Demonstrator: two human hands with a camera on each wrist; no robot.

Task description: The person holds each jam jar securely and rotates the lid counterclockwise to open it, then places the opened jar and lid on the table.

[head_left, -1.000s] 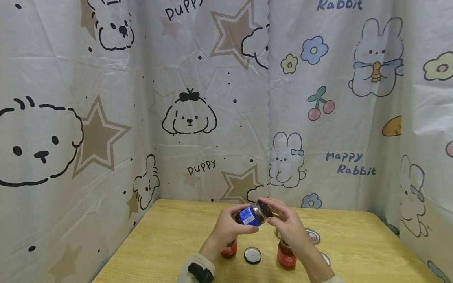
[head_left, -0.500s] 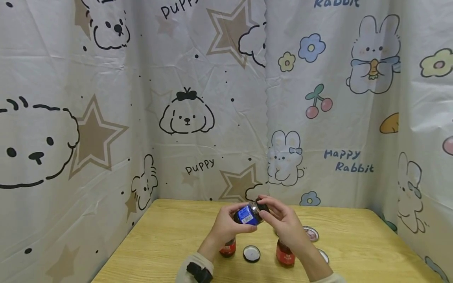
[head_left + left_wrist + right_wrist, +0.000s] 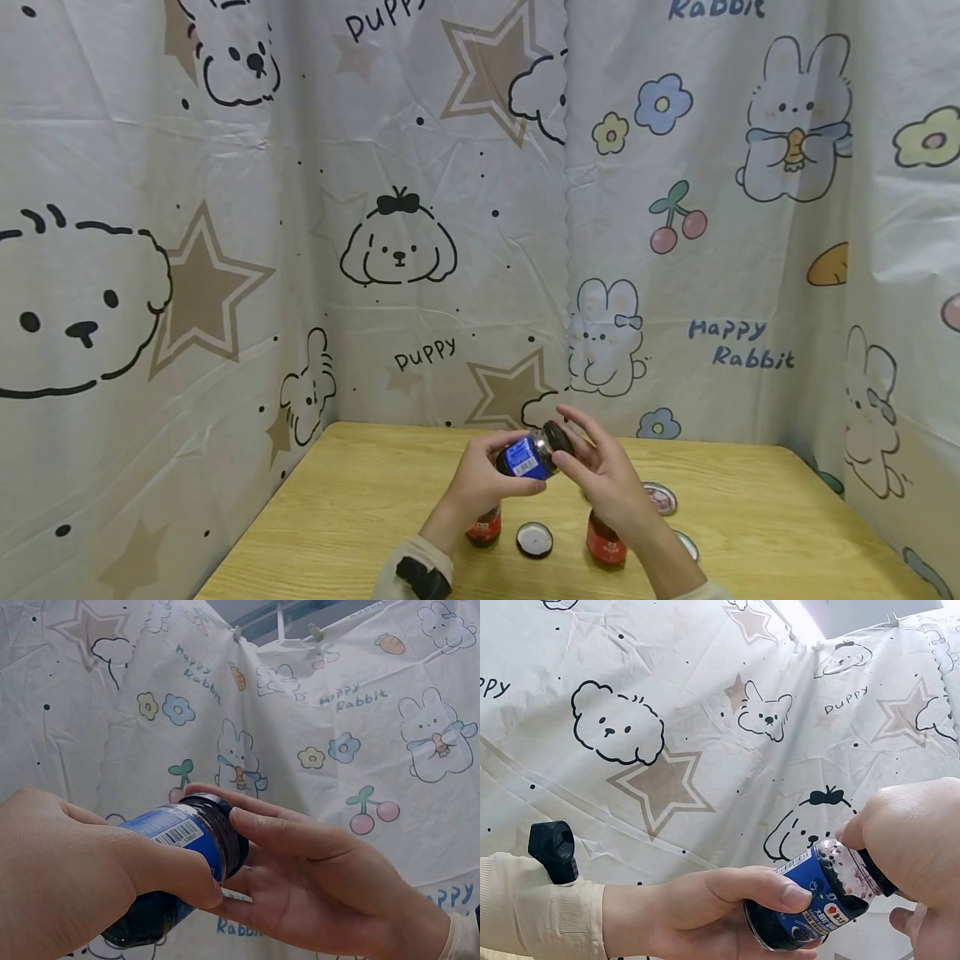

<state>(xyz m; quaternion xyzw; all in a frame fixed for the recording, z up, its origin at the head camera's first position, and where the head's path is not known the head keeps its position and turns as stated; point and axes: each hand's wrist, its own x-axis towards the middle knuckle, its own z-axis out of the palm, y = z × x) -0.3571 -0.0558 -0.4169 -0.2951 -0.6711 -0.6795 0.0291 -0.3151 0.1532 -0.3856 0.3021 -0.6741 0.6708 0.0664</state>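
Note:
A small glass jar [image 3: 523, 457] with a blue label and dark contents is held tilted above the table, its mouth end up to the right. My left hand [image 3: 480, 471] grips the body, thumb along the label side, as the right wrist view also shows. On the jar sits a black lid [image 3: 558, 437]. My right hand [image 3: 603, 471] holds this lid between thumb and fingers, with one finger raised off it. In the left wrist view the right thumb [image 3: 262, 829] lies at the lid's edge. Dark residue streaks the clear glass near the neck [image 3: 844, 870].
Two red-labelled jars stand on the wooden table [image 3: 375, 492]: one jar [image 3: 486, 528] below the left hand, another jar [image 3: 606, 546] below the right wrist. Between them lies an upturned lid [image 3: 535, 540]. A patterned lid [image 3: 660, 498] and a partly hidden lid [image 3: 686, 546] lie right.
My right hand has shifted its fingers on the black lid; one finger has lifted and the thumb has come nearer the jar's neck. The left hand keeps its grip.

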